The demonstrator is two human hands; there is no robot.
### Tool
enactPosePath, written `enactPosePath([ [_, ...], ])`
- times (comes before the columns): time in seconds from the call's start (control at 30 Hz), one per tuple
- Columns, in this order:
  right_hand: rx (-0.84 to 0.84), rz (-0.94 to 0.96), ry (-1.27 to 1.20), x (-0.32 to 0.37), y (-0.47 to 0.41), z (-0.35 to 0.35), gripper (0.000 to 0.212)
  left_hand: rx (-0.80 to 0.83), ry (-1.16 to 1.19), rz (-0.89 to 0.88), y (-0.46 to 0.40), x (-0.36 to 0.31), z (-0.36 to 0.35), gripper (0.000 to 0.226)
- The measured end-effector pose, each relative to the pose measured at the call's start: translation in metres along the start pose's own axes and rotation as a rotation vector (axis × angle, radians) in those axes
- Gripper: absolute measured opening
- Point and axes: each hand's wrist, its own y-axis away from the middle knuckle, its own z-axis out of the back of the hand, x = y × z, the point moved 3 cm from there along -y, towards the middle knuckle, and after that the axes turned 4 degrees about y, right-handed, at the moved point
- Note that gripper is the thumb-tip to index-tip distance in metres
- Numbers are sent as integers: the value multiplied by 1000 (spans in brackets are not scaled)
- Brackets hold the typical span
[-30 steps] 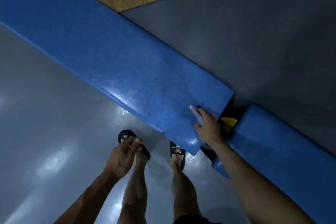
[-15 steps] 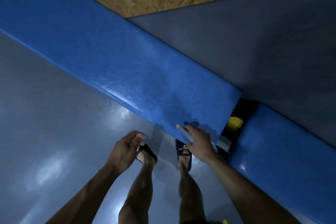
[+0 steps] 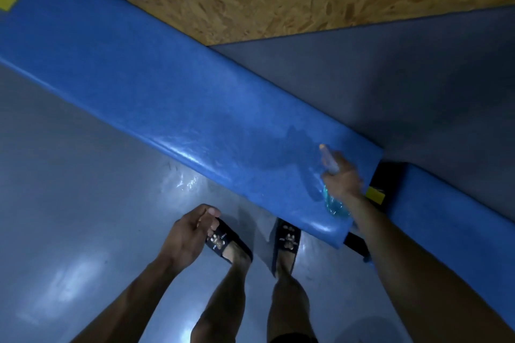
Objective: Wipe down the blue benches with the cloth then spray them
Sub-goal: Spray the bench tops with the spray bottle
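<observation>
Spraying step, judged from the tool in hand. Your right hand (image 3: 341,179) grips one spray bottle (image 3: 333,200) over the near end of the long blue bench (image 3: 167,103), nozzle aimed along it. Your left hand (image 3: 186,234) hangs below the bench edge, fingers loosely curled, holding nothing. Two benches show; the second bench (image 3: 457,220) lies right of the gap. No cloth visible. Next, likely: work the spray leftward along the bench.
</observation>
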Motion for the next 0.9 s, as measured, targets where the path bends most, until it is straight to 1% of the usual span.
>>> enactPosePath([
  [0.03, -10, -24, 17, 6, -7, 8, 58, -5, 10, 1, -1, 0, 2, 26],
  [0.13, -25, -48, 250, 18, -19, 19, 49, -11, 22, 4, -3, -1, 6, 26],
  [0.17, -7, -37, 291, 22, -15, 20, 48, -8, 18, 1, -4, -1, 7, 26],
  [0.2, 21, -5, 294, 24, -10, 15, 51, -4, 18, -1, -4, -1, 7, 26],
  [0.27, 91, 54, 204, 23, 8, -2, 63, 6, 30, 9, -6, 1, 7, 27],
  [0.3, 145, 68, 167, 24, 20, -12, 65, 11, 30, 18, -6, 2, 7, 28],
  [0.33, 204, 94, 164, 23, 32, -26, 64, 14, 26, 26, -7, 2, 7, 28],
  [0.4, 300, 170, 273, 26, 59, -52, 55, 20, 18, 38, -7, 3, 9, 28],
  [0.5, 379, 267, 352, 34, 93, -81, 43, 18, 6, 40, -5, 4, 15, 28],
  [0.57, 367, 288, 345, 38, 103, -91, 34, 9, 4, 34, -3, 3, 20, 28],
  [0.6, 349, 281, 320, 43, 104, -91, 32, 5, 7, 33, -3, 2, 23, 28],
  [0.63, 333, 277, 285, 49, 101, -89, 34, 2, 9, 31, -3, 0, 26, 29],
  [0.73, 271, 159, 146, 52, 69, -78, 42, -14, -3, 37, -6, -2, 35, 29],
  [0.8, 190, 71, 29, 52, 35, -64, 56, -42, -2, 37, -10, 0, 39, 29],
  [0.87, 98, 34, -80, 60, 3, -42, 70, -60, -3, 30, -15, 2, 41, 28],
  [0.9, 66, 17, -123, 64, -12, -31, 72, -60, -2, 29, -17, 2, 40, 28],
])
